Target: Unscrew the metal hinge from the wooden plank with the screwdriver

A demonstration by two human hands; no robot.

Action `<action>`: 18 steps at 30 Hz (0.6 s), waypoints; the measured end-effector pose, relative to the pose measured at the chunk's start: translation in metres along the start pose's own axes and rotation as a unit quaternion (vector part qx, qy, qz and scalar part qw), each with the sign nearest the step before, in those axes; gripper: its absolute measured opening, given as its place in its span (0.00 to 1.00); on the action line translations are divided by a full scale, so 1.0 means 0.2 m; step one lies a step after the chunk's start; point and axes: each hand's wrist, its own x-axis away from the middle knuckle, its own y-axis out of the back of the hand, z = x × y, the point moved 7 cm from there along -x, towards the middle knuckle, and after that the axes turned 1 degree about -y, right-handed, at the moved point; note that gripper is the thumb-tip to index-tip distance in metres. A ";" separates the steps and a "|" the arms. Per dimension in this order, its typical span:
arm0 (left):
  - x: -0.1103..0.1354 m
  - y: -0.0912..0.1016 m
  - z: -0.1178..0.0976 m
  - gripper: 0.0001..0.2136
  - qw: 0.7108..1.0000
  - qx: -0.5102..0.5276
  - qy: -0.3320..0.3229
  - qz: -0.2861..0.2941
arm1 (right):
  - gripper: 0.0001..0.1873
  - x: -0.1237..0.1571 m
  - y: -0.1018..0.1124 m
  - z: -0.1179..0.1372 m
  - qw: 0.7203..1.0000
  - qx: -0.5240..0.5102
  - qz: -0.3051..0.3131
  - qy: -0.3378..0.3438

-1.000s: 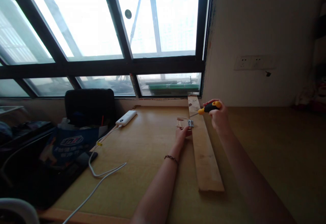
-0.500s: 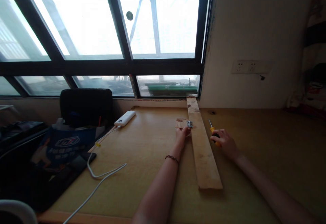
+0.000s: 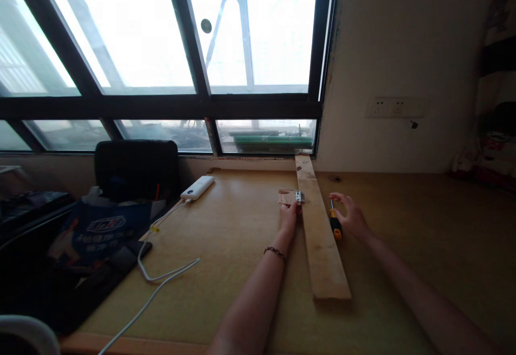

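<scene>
My left hand (image 3: 288,218) is closed on the near side of a small wooden block (image 3: 287,197), left of a long plank (image 3: 324,242). A metal hinge (image 3: 300,197) bridges the block and the plank's left edge. Right of the plank, a screwdriver (image 3: 335,227) with a yellow and black handle lies along its edge, shaft pointing away from me. Over the shaft is my right hand (image 3: 351,216), thumb and fingers apart; it does not grip the handle. My left fingertips are partly hidden.
Toward the left table edge lies a white power bank (image 3: 198,187) with a white cable (image 3: 169,275) trailing forward. A black chair (image 3: 136,169) and a blue bag (image 3: 105,226) stand left of the table (image 3: 242,269). The window (image 3: 258,32) and wall are behind.
My right hand has let go of the screwdriver's handle and moved slightly farther away, its fingers opening. The screwdriver now lies beside the plank. My left hand has barely moved.
</scene>
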 end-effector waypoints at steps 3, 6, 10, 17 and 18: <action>0.01 -0.01 -0.02 0.09 1.000 -0.005 -0.021 0.020 | 0.39 -0.14 -0.18 0.06 0.996 -0.073 0.055 -0.015; 0.01 0.01 -0.04 0.09 0.998 -0.023 -0.051 0.007 | 0.47 -0.24 -0.36 0.09 0.991 -0.092 0.100 -0.008; 0.01 0.03 -0.04 0.10 0.998 -0.026 -0.051 -0.012 | 0.47 -0.29 -0.48 0.07 0.991 -0.080 0.105 -0.026; 0.00 0.00 0.01 0.11 1.000 0.005 -0.006 0.020 | 0.37 -0.31 -0.48 0.04 0.993 -0.070 0.091 -0.037; 0.00 0.00 0.01 0.11 1.000 0.006 -0.003 0.022 | 0.35 -0.31 -0.48 0.04 0.993 -0.065 0.089 -0.037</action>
